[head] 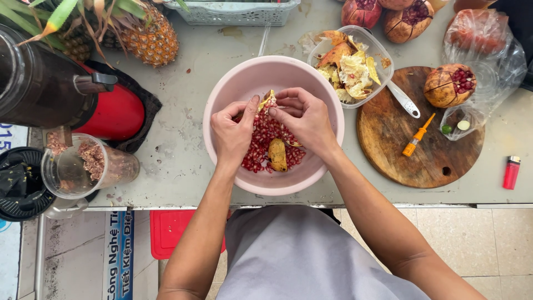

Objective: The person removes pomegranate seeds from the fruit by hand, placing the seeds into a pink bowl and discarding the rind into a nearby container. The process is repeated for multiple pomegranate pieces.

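Both hands meet over the pink bowl (222, 94), pinched together on a small pomegranate piece (268, 100) held just above the heap of red seeds (266, 136). The left hand (233, 130) closes on its near-left edge with thumb and forefinger; the right hand (306, 121) curls over from the other side, fingertips pressed on the same piece, so each hand grips one half of it. The piece looks light and brittle: thin leathery rind outside, pale soft pith inside, likely to tear or snap rather than bend far. The seeds clinging to it are probably wet, slippery and easy to burst, so the firm hold belongs on the rind edges, with the seed side left free and facing down into the bowl. Directly below the grip, another yellowish rind scrap (277, 154) lies among the loose seeds. Beyond the right hand, a clear tub (383, 55) holds discarded peel, and farther out to that side a round wooden board (388, 150) carries an opened pomegranate (448, 85) and a small orange-handled knife (417, 136). Out past the left hand stands a red juicer (114, 114).
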